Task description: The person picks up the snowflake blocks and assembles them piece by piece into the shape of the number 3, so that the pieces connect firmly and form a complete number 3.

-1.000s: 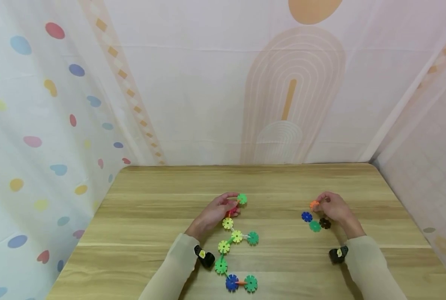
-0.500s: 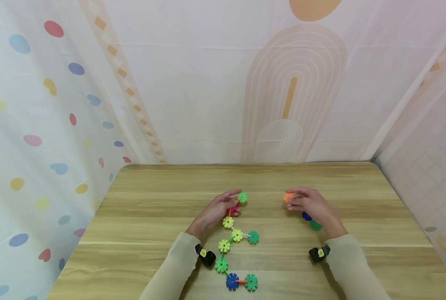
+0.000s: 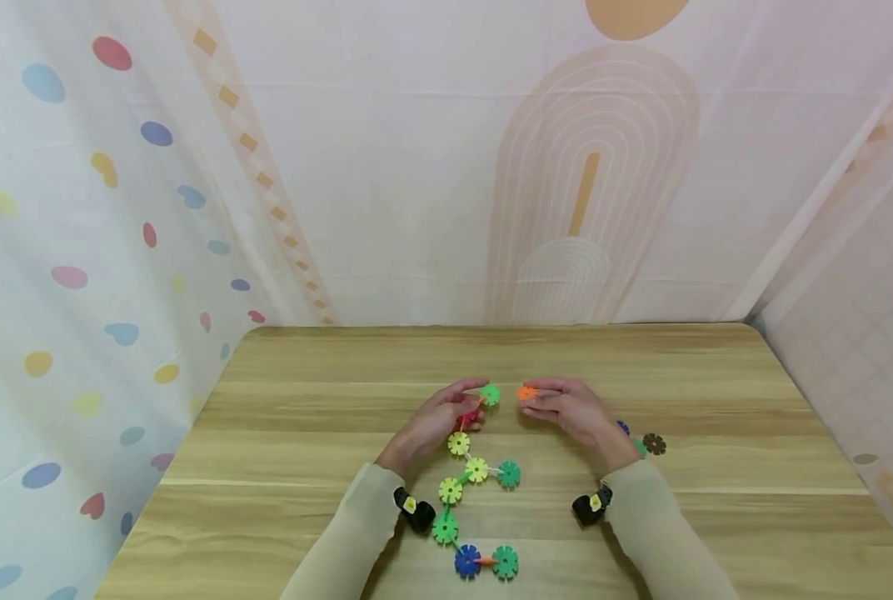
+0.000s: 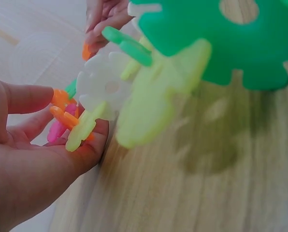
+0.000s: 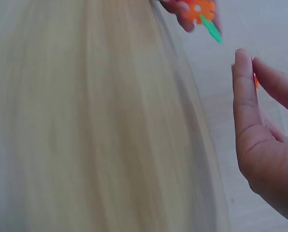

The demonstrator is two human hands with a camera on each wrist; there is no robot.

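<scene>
Orange disc is being pinched in the right hand mid-frame; the left hand is gripping the chain's top, counter beneath.

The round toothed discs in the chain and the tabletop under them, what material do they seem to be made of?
The round toothed discs look like moulded plastic: bright uniform colours, slightly translucent edges and a smooth, faintly glossy face in the left wrist view. The tabletop shows pale wood grain in long bands with a smooth matte finish; solid wood or printed laminate cannot be told.
</scene>
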